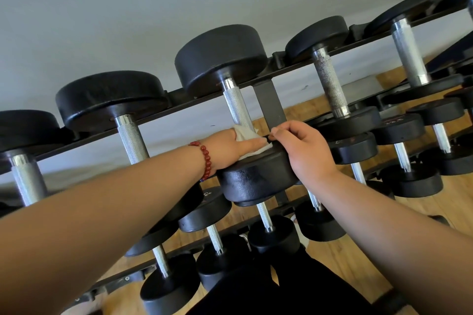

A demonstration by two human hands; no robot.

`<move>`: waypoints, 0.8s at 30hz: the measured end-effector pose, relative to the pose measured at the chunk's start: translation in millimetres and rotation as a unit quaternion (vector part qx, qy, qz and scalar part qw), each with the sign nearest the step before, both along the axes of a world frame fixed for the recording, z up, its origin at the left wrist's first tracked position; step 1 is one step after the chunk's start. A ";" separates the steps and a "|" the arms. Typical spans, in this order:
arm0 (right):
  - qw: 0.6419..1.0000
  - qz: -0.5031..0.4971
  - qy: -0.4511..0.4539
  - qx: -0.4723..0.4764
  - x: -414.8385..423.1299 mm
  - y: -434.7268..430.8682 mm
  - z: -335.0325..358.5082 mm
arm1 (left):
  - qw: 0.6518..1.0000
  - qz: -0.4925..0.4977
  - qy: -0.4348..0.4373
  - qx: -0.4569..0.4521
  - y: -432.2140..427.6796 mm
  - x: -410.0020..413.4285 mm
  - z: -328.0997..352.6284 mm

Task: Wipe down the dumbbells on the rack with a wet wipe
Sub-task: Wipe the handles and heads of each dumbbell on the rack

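Left hand (230, 147): grips wipe (249, 138) against the handle (236, 105) base.
Right hand (305, 147): fingers curled on dumbbell (256, 181) rim, just beside the wipe.
Advice: hold steady; wrap, twist along handle.

Wall (122, 7): plain, pale grey, a few small dark marks low down. Floor (353, 261): light wood boards, meeting the wall at a grey skirting strip (363, 87). Lighting even.

Dumbbell (238, 100) heads matt black rubber, slightly pebbled; handles knurled bright metal. Wipe (249, 139) white soft cloth-paper. Floor (358, 250) glossy wood.
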State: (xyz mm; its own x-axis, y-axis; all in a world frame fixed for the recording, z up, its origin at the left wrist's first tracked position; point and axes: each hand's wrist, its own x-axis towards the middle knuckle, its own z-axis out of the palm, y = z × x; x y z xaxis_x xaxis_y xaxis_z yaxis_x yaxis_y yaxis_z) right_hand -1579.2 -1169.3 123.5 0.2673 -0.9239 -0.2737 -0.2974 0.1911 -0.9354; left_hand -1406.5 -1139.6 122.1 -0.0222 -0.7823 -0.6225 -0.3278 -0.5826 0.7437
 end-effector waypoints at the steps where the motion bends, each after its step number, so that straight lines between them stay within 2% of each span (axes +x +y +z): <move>1: 1.000 0.002 -0.001 0.000 0.1 0.1 0.1 | 1.000 0.003 0.017 0.003 -0.2 -2.0 2.6; 5: 1.000 0.002 0.001 -0.006 -0.3 -0.3 0.5 | 0.997 0.001 0.077 0.021 0.7 -2.3 6.0; 8: 1.000 -0.001 -0.001 -0.004 0.3 0.1 0.8 | 1.000 -0.013 0.000 -0.024 -0.8 -2.3 -3.2; 10: 1.000 -0.004 -0.002 0.001 0.5 0.3 0.3 | 0.999 -0.013 -0.020 -0.028 -1.8 -1.4 -4.9; 17: 1.000 -0.003 -0.001 -0.001 0.1 0.1 -0.8 | 0.996 -0.075 -0.034 -0.030 -2.1 3.9 -2.9; 21: 1.000 0.000 -0.015 0.011 -0.1 -0.3 -0.9 | 0.998 -0.011 -0.023 -0.053 -6.1 -1.8 -6.6; 24: 1.000 -0.003 -0.007 0.002 -0.1 -0.5 -2.3 | 0.997 -0.068 0.004 -0.033 -6.6 -1.7 -5.1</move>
State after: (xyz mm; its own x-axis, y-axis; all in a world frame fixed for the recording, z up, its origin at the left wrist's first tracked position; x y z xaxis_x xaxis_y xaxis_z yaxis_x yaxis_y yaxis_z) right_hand -1579.4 -1169.9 121.2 0.2663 -0.9245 -0.2727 -0.2826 0.1956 -0.9391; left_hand -1408.2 -1146.1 117.0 -0.1366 -0.8106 -0.5695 -0.3942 -0.4829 0.7819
